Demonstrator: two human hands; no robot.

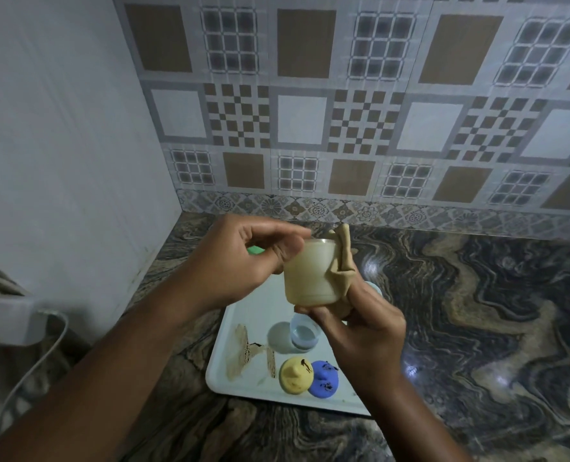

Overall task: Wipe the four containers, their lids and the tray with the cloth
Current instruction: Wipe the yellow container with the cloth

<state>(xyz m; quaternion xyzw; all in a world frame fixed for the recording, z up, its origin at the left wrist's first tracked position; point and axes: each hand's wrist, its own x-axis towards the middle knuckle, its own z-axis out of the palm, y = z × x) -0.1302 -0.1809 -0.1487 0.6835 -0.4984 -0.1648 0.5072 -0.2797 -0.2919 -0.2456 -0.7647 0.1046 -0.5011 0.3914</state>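
Note:
A translucent container (308, 273) is held up above the white tray (230, 371). My left hand (243, 261) grips its rim and left side. My right hand (360, 328) holds its base and pinches the tan cloth (342, 261), which drapes down the container's right side. On the tray a second clear container (305, 333) stands upright. A yellow lid (295, 375) and a blue lid (325, 380), both with dark smears, lie at the tray's near edge. Brown smears (243, 353) mark the tray's left part. A green lid (255, 250) peeks out behind my left hand.
The tray sits on a dark marbled counter (477, 311) in a corner, with a patterned tiled wall (343, 111) behind and a plain wall (60, 145) to the left. A white adapter with a cable (14, 323) lies at the far left.

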